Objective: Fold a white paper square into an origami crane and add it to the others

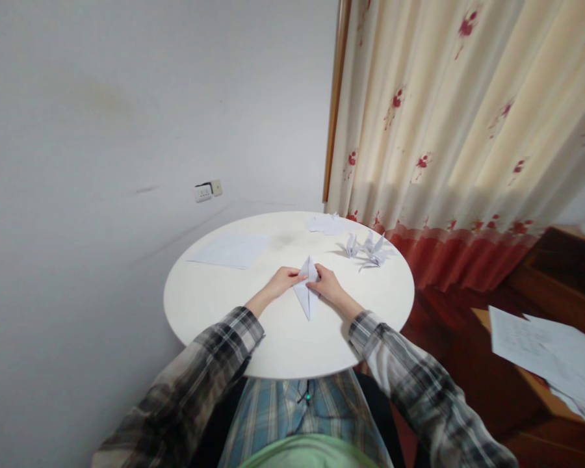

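A white sheet of paper folded into a narrow kite or diamond shape point(306, 298) stands out over the middle of the round table, its long point toward me. My left hand point(286, 279) pinches its left edge, thumb on top. From the right, my right hand point(327, 282) grips the opposite edge, with the thumb pressed near the centre crease. Fingers under the paper are partly hidden. Several finished white paper cranes point(370, 248) sit together at the right rear of the table.
The round white table point(214, 312) stands by a wall with a socket point(203, 193). A stack of white paper point(231, 249) lies at left, paper scraps point(326, 224) at the back. A floral curtain point(419, 130) hangs behind. Printed sheets point(546, 351) rest on wooden furniture at right.
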